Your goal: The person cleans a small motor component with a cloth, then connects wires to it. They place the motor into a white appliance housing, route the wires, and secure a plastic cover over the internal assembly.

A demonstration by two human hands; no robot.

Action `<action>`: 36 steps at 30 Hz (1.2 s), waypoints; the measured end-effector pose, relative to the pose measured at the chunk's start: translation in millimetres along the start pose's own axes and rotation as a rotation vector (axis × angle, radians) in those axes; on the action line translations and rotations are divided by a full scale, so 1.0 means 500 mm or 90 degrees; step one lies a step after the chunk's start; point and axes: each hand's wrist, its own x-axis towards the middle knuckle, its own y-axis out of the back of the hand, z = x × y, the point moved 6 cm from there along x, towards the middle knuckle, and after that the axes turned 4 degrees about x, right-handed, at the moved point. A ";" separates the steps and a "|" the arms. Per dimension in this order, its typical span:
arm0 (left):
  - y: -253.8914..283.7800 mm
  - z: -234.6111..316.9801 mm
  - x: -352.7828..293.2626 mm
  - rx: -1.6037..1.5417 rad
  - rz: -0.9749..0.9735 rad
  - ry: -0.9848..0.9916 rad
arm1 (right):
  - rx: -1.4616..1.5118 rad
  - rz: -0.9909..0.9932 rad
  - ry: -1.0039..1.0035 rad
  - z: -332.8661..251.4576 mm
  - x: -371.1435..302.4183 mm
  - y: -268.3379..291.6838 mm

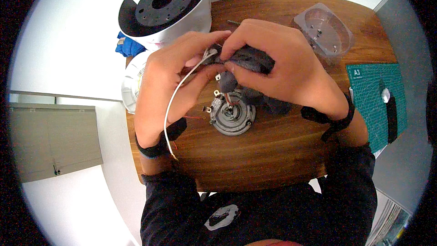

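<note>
Both my hands are raised over the table, fingertips nearly meeting. My left hand [166, 66] is closed in a pinch on the end of a white cable [174, 94], which curves down past my wrist to a bare tip. My right hand [287, 59] is closed around a crumpled dark grey cloth [250, 59], pressed against that same cable end. Parts of the cloth hang below my right fingers. What lies between the fingertips is mostly hidden. Beneath them, a round grey metal motor part [232, 117] with small brass-coloured tabs rests on the wood.
A white round housing [207, 16] with a black perforated plate stands at the back left, beside a blue cloth [129, 46] and a white round part [132, 84]. A clear plastic box [325, 36] with small screws sits back right. The green cutting mat [373, 105] lies rightward.
</note>
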 end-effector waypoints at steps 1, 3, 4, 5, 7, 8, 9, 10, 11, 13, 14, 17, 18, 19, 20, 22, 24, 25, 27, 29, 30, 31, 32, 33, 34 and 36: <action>0.002 -0.004 0.001 -0.008 0.008 0.003 | 0.004 -0.010 -0.003 0.000 -0.002 -0.001; 0.007 -0.013 0.001 -0.023 0.026 0.009 | 0.003 -0.016 -0.017 0.001 -0.004 0.000; 0.010 -0.013 0.001 -0.027 0.033 0.017 | -0.002 -0.013 -0.028 0.002 -0.003 0.003; 0.012 -0.013 0.001 -0.031 0.039 0.024 | -0.009 -0.008 -0.040 0.003 -0.003 0.007; 0.014 -0.013 0.001 -0.052 0.039 0.054 | -0.054 0.013 -0.064 0.009 0.000 0.021; 0.015 -0.012 0.000 -0.067 0.034 0.078 | -0.075 0.023 -0.075 0.013 0.002 0.026; 0.015 -0.013 -0.001 -0.083 0.028 0.101 | -0.082 0.034 -0.072 0.017 0.002 0.029; 0.014 -0.011 0.000 -0.087 0.028 0.097 | -0.090 0.045 -0.069 0.021 0.003 0.032; 0.015 -0.011 0.000 -0.089 0.029 0.094 | -0.097 0.056 -0.066 0.023 0.003 0.034; 0.016 -0.009 -0.001 -0.095 0.037 0.094 | -0.088 0.028 -0.076 0.023 0.001 0.029; 0.018 -0.007 -0.001 -0.097 0.046 0.099 | -0.082 0.013 -0.080 0.023 0.001 0.025; 0.020 0.001 0.001 -0.082 0.062 0.052 | -0.070 0.005 -0.066 0.028 0.002 0.021; 0.019 0.003 0.003 -0.075 0.065 0.025 | -0.076 0.004 -0.066 0.030 0.001 0.022; 0.014 -0.005 0.003 -0.100 0.055 0.047 | -0.082 0.004 -0.066 0.031 0.000 0.023; 0.013 -0.012 0.000 -0.121 0.047 0.072 | -0.082 0.002 -0.064 0.031 0.001 0.022; 0.016 -0.014 -0.005 -0.121 0.032 0.099 | -0.088 0.009 -0.059 0.028 0.003 0.021; 0.015 -0.012 -0.002 -0.087 0.012 0.095 | -0.105 0.017 -0.057 0.029 0.000 0.023; 0.012 -0.015 -0.001 -0.090 0.014 0.082 | -0.112 0.021 -0.055 0.030 -0.002 0.023; 0.012 -0.020 -0.003 -0.088 0.024 0.064 | -0.106 0.017 -0.045 0.026 0.000 0.020; 0.016 -0.015 0.000 -0.050 0.044 0.009 | -0.088 0.005 -0.034 0.020 0.000 0.013; 0.018 -0.011 0.000 -0.031 0.054 -0.019 | -0.084 -0.002 -0.031 0.018 0.000 0.010; 0.019 -0.013 0.000 -0.023 0.051 0.016 | -0.079 -0.008 -0.029 0.016 0.001 0.009; 0.021 -0.010 0.001 -0.016 0.046 0.050 | -0.077 -0.014 -0.029 0.014 0.000 0.009; 0.020 -0.011 0.002 -0.009 0.041 0.083 | -0.087 -0.009 -0.034 0.013 0.000 0.012; 0.018 -0.015 0.004 -0.025 0.054 0.098 | -0.098 -0.003 -0.039 0.013 -0.001 0.015; 0.019 -0.024 0.001 -0.052 0.083 0.133 | -0.098 -0.012 -0.042 0.011 -0.002 0.012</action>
